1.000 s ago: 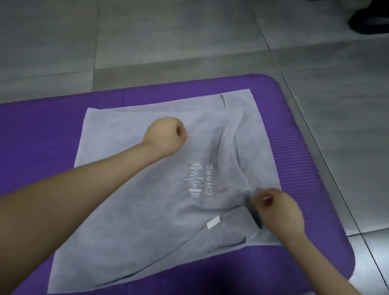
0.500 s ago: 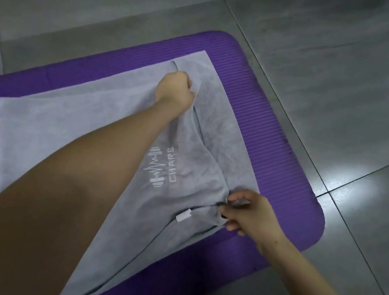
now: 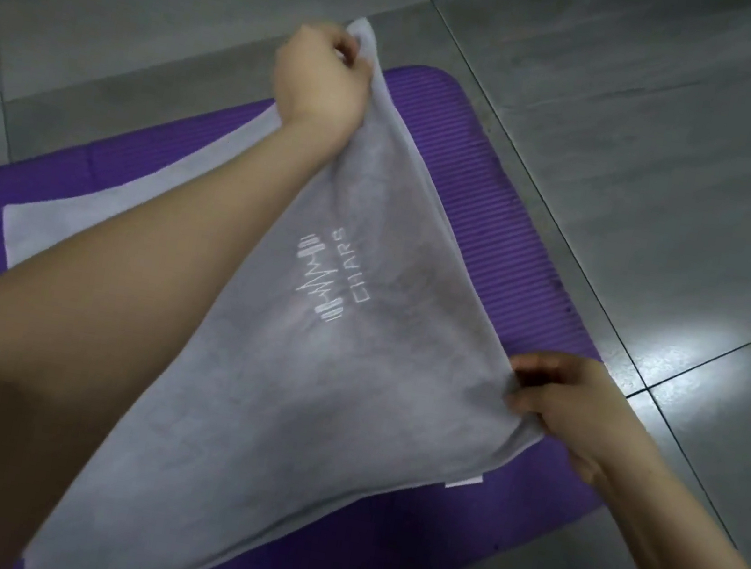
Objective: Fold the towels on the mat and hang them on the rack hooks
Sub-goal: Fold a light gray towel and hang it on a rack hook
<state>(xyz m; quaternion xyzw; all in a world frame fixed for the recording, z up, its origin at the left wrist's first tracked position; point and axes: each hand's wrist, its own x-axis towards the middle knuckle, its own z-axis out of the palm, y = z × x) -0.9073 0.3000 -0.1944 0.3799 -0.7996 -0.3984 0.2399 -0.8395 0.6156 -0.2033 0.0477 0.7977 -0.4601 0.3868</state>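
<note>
While the left hand (image 3: 321, 74) pinches the far corner of the grey towel (image 3: 329, 375), the right hand (image 3: 564, 402) grips its near-right corner, both holding that edge raised above the purple ribbed mat (image 3: 494, 234); the towel's left end lies on it, grey floor tiles (image 3: 658, 132) around.

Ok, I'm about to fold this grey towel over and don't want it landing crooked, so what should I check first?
1. The left hand grips the far corner of the towel: ok.
2. The right hand pinches the near corner: ok.
3. The edge between the two hands runs straight, without sag: ok.
4. The rest of the towel lies flat on the mat: cannot tell, the left arm hides much of it.
5. The rack hooks are in sight for hanging: not ok, none in view.
</note>
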